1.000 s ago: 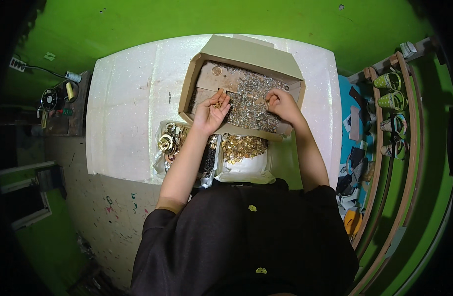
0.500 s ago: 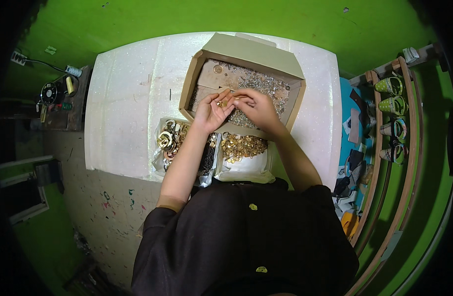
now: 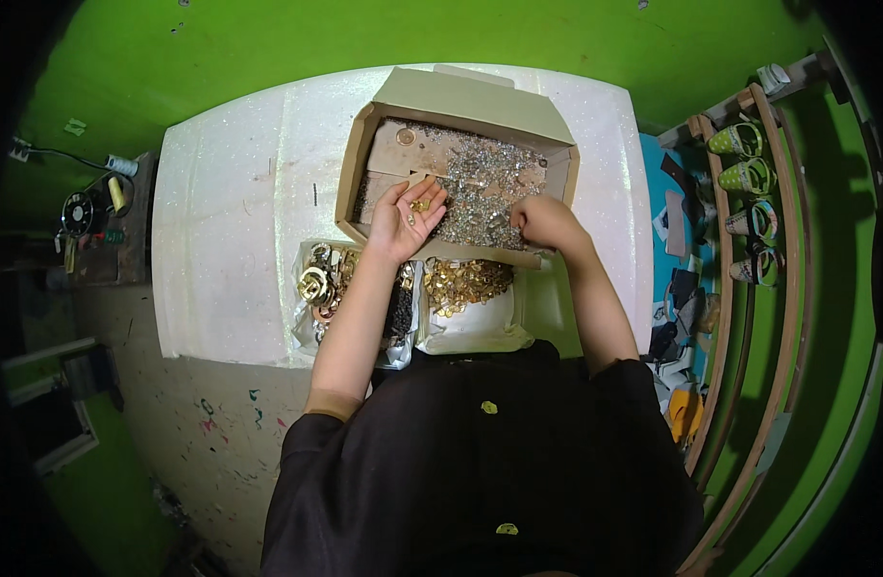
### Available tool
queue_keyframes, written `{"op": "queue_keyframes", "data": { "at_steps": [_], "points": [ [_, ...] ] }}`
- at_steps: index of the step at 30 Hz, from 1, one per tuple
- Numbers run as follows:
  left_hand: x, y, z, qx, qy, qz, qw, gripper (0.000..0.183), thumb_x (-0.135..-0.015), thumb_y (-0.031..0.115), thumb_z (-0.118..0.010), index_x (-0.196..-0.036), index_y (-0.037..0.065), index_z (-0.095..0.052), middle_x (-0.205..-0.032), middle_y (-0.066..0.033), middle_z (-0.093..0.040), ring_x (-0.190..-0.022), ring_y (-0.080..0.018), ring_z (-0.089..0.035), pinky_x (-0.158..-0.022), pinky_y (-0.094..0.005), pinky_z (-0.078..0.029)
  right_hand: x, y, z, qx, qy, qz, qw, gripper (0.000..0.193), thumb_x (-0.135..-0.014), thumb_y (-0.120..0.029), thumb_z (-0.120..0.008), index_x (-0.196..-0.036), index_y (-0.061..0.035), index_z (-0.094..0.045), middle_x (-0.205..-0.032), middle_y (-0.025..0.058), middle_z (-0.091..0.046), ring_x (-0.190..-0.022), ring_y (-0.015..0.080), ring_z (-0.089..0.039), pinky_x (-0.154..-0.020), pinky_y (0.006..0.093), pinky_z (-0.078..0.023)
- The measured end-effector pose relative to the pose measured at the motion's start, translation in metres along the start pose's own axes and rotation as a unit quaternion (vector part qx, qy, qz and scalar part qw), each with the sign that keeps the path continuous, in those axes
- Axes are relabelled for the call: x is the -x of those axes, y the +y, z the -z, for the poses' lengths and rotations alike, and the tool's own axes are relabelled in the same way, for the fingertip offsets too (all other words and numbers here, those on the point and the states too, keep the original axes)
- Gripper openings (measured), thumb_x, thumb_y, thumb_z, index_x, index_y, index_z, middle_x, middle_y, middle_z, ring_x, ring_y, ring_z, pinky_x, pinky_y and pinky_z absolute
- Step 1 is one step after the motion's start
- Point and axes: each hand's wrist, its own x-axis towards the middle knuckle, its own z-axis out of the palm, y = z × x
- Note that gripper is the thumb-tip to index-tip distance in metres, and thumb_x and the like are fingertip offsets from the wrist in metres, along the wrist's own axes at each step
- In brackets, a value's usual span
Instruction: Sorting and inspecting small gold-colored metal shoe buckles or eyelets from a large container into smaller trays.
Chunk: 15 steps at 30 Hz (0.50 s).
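My left hand (image 3: 403, 226) is palm up over the left part of an open cardboard box (image 3: 470, 106). Several small gold-coloured pieces (image 3: 419, 206) rest in its slightly cupped palm. On the box's right side, my right hand (image 3: 549, 226) reaches down with its fingers curled together against small clear and silvery beads (image 3: 489, 188). Whatever its fingertips hold, if anything, is hidden. A round gold-coloured piece (image 3: 406, 137) lies at the box's far left. Closer to me, a white tray (image 3: 475, 332) carries a heap of gold-coloured metal bits (image 3: 460, 281).
Left of that tray, another lined tray (image 3: 303, 322) holds gold rings and dark beads, partly under my left forearm. Both stand on the white glittery table (image 3: 239, 221). Sandals (image 3: 746, 176) hang on a wooden rack at right; a dark side table (image 3: 129, 236) is at left.
My right hand has left my left palm and moved right and down to the beads. My left hand stays palm up, now showing the gold pieces more openly.
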Motion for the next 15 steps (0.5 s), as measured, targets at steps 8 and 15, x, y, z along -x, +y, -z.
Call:
{"op": "queue_keyframes", "data": {
  "at_steps": [8, 15],
  "points": [
    [0.005, -0.005, -0.003, 0.032, -0.001, 0.003, 0.999, 0.041, -0.089, 0.028, -0.036, -0.115, -0.002, -0.046, -0.105, -0.0113, -0.051, -0.104, -0.0234, -0.050, -0.087, -0.0363, -0.044, -0.005, -0.007, -0.014, 0.288, -0.117, -0.117, 0.943, 0.016, -0.061, -0.001, -0.056, -0.074, -0.0041, -0.063, -0.078, 0.0176, -0.062, -0.077, 0.0337, -0.060, -0.067, 0.0403, -0.049],
    [0.008, -0.002, -0.007, 0.011, 0.040, 0.012, 0.999, 0.041, -0.089, 0.027, -0.033, -0.113, -0.002, -0.046, -0.105, -0.0107, -0.051, -0.102, -0.0220, -0.050, -0.088, -0.0330, -0.041, -0.008, -0.012, -0.006, 0.050, -0.098, -0.078, 0.991, 0.011, -0.067, -0.003, -0.056, -0.077, -0.0004, -0.060, -0.073, 0.0135, -0.061, -0.066, 0.0260, -0.059, -0.062, 0.0331, -0.046]
  ]
}}
